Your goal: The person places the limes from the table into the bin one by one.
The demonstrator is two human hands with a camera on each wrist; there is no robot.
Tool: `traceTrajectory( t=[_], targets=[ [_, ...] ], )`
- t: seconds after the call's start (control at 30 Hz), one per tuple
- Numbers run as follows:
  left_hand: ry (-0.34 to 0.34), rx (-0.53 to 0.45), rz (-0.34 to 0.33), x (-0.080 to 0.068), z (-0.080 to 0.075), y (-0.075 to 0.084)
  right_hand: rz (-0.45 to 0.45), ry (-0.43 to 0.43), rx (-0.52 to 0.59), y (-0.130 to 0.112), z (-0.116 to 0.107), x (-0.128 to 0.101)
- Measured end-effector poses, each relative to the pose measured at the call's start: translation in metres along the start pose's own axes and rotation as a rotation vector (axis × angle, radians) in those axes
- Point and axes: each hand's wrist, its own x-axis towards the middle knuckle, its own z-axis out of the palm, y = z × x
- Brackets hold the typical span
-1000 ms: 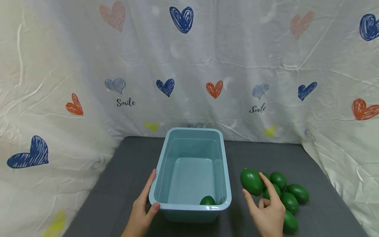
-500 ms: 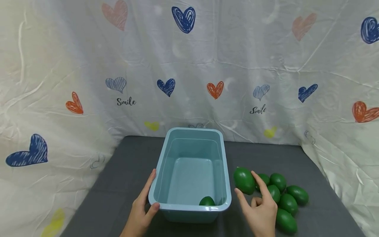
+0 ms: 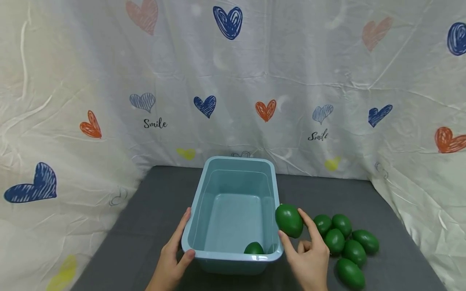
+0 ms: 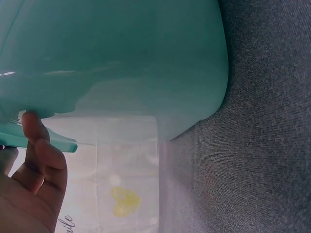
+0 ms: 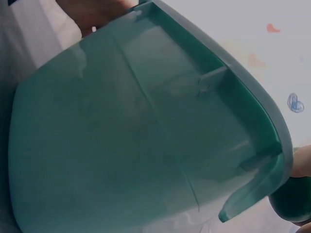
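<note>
My left hand (image 3: 170, 255) grips the left near corner of a light blue plastic bin (image 3: 233, 255), thumb over the rim and fingers along the side. The left wrist view shows its fingers (image 4: 36, 128) curled under the rim. With thumb and index finger, my right hand (image 3: 309, 256) pinches a smooth dark green oval fruit (image 3: 289, 220) that overlaps the bin's right rim in the head view. Part of that fruit (image 5: 291, 200) shows at the right edge of the right wrist view. Another green fruit (image 3: 254, 248) lies inside the bin near its close right corner, partly hidden by the rim.
Several more green oval fruits (image 3: 354, 252) lie in a cluster on the dark grey table (image 3: 309, 190), right of my right hand. A white curtain (image 3: 240, 76) printed with hearts hangs behind the table and along both sides.
My right hand has moved left with its green fruit, from beside the cluster to the bin's right rim. My left hand stays on the bin, and the fruit inside is in the same place.
</note>
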Motion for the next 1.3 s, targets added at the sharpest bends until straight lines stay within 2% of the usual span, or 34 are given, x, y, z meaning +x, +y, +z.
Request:
traceTrajectory(
  t=[0.27,0.5,1.03,1.3],
  targets=[
    [-0.002,0.012,-0.007,0.0,-0.001,0.002,-0.038,-0.016,0.024,0.0,0.007,0.004],
    [-0.001,0.021,-0.027,0.0,-0.002,0.005,-0.074,0.003,0.036,0.003,0.016,0.007],
    [-0.008,0.01,-0.009,-0.001,-0.002,0.006,-0.189,-0.073,0.112,0.0,0.024,0.009],
    [-0.001,0.025,-0.01,0.0,-0.002,0.005,-0.193,-0.089,0.114,0.001,0.025,0.011]
  ],
)
